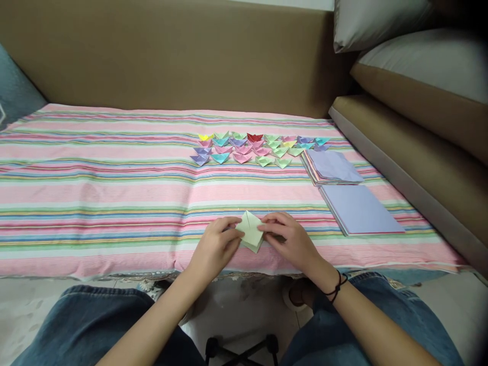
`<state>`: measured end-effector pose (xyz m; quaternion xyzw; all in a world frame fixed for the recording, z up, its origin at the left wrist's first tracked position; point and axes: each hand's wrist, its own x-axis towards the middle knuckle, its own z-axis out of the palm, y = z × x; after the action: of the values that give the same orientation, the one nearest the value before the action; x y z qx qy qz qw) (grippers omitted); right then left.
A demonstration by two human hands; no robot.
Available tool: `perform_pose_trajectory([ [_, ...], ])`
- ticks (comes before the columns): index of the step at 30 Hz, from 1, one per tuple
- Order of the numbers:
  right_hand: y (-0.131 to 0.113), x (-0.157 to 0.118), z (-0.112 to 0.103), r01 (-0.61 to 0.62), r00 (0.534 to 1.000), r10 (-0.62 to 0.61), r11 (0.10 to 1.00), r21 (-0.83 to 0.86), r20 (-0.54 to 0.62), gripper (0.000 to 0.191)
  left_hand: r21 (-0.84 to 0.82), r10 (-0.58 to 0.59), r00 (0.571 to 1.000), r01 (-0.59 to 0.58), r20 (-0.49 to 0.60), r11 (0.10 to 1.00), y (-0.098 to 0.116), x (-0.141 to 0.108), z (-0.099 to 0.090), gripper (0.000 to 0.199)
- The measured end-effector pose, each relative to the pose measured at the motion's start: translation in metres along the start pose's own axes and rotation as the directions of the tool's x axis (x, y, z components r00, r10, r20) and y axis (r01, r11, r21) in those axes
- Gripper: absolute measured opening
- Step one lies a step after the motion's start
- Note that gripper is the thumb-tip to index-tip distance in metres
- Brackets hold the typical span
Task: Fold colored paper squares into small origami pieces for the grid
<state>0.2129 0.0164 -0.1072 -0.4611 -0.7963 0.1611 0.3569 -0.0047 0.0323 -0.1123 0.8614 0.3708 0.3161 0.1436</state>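
Between my hands is a pale green piece of folded paper (251,231), diamond-shaped, with a crease running down from its top corner. My left hand (221,239) pinches its left corner between thumb and fingers. On the opposite corner, my right hand (287,236) is closed in the same way, a dark cord bracelet on its wrist. The paper is held near the front edge of the striped cloth (114,190). Some fingertips are hidden behind the paper.
Rows of small folded paper boats (242,147) in several colours stand farther back. To the right lie a stack of purple-topped paper sheets (362,208) and a looser paper stack (335,166). Brown cushions (412,162) border the right side; a brown backrest (171,56) rises behind.
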Motion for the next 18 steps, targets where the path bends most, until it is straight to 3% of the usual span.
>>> perform_pose_trajectory([
  [3,-0.003,-0.001,-0.001,-0.191,0.979,0.193,0.981,0.032,-0.063,0.024,0.126,0.028,0.999,-0.031,0.025,0.992,0.005,-0.001,-0.002,0.014],
  [5,-0.005,-0.002,-0.001,-0.303,0.951,0.307,0.949,0.083,-0.042,0.022,0.279,0.06,0.997,-0.073,0.054,0.957,0.012,-0.001,-0.005,0.016],
  [9,-0.012,-0.005,0.003,-0.347,0.937,0.344,0.914,0.211,0.053,0.04,0.469,0.1,0.992,-0.124,0.077,0.874,0.028,0.0,-0.007,0.019],
  [12,-0.016,-0.006,0.009,-0.322,0.945,0.325,0.896,0.305,0.042,0.055,0.426,0.111,0.989,-0.143,0.098,0.894,0.036,0.0,-0.004,0.019],
  [15,-0.016,-0.003,0.012,-0.31,0.942,0.335,0.863,0.399,0.006,0.053,0.26,0.109,0.988,-0.134,0.108,0.956,0.041,-0.002,-0.005,0.016],
  [18,-0.015,0.0,0.008,-0.302,0.942,0.337,0.83,0.469,0.01,0.052,0.058,0.051,0.999,-0.051,0.005,0.997,0.042,-0.003,-0.012,0.022],
])
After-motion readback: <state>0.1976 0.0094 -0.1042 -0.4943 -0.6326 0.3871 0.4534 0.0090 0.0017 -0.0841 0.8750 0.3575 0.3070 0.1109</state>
